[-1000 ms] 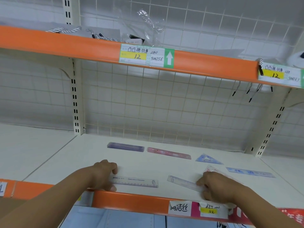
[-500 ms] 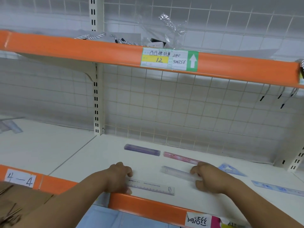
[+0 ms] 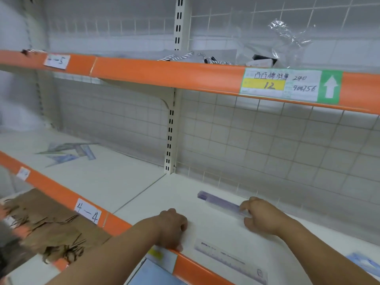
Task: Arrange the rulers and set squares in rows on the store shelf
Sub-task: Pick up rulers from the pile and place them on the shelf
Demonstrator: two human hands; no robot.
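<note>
On the white shelf [image 3: 144, 194], a purple ruler [image 3: 211, 198] lies near the wire back panel. My right hand [image 3: 265, 217] pinches the right end of a clear ruler [image 3: 228, 205] that lies over or right beside the purple one. A second clear ruler [image 3: 230, 258] lies along the shelf's front edge. My left hand [image 3: 172, 229] rests with curled fingers on that edge, just left of this ruler and a little apart from it.
A loose pile of set squares and rulers [image 3: 67, 153] lies in the left shelf bay. A blue set square [image 3: 366, 262] shows at the far right. Torn cardboard [image 3: 51, 229] sits below left. An upright post [image 3: 170, 130] divides the bays under the orange upper shelf [image 3: 164, 73].
My right hand has carried the clear ruler back toward the purple ruler. My left hand has come off the front ruler's end. The view has swung left.
</note>
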